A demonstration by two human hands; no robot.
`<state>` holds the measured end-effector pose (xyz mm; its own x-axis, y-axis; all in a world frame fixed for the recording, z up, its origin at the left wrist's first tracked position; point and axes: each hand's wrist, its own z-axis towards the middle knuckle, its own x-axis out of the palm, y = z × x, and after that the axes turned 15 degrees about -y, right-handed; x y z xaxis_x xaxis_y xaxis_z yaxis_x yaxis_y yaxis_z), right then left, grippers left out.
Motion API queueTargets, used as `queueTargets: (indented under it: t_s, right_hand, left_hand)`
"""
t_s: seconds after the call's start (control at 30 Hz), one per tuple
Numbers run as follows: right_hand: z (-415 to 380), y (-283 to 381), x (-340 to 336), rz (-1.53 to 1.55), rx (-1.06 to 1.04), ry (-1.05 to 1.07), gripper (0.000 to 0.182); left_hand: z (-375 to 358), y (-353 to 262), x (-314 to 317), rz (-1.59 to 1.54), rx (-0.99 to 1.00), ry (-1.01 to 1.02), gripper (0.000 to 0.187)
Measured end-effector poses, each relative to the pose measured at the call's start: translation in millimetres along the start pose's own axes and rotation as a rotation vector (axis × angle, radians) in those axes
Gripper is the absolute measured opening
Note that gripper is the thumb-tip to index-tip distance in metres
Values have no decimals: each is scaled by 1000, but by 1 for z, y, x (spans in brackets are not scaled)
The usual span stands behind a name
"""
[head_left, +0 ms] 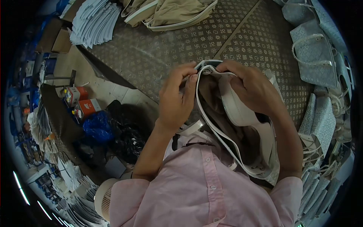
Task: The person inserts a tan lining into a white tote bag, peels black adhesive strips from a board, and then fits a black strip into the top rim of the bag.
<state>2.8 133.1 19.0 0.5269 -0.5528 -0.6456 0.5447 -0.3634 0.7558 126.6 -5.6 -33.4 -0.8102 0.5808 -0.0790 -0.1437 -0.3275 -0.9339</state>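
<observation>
A white handbag [242, 109] with a brown lining lies open between my forearms, its zip edge undone and its mouth facing up. My left hand [177, 94] pinches the bag's rim at its upper left corner, thumb and fingers pressed together. On the other side my right hand [251, 89] grips the upper right part of the rim, with its fingers curled over the edge. A pale strap piece [191, 128] hangs beside the bag below my left hand. The inside bottom of the bag is in shadow.
The patterned brown table [170, 49] holds a fan of white sheets [96, 22] and khaki cloth pieces with zips [181, 15]. Light blue patterned bags [314, 53] line the right side. Orange boxes [89, 108] and black plastic bags [126, 125] are on the floor at left.
</observation>
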Motion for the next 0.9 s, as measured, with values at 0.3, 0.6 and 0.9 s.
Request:
queueTargets:
  t_s: [0.3,0.6,0.9]
  right_hand:
    - [-1,8,6,-99,-71,-80,16]
    - [-6,10,29,-412,-315,-285,8]
    - [1,17,42,-85,-103,-231,5]
  left_hand:
    - [1,-27,7,353,-75,36,15]
    - [-4,-14,-2,280,-136,159,10]
    - [4,-3,-5,11,-109,93,13]
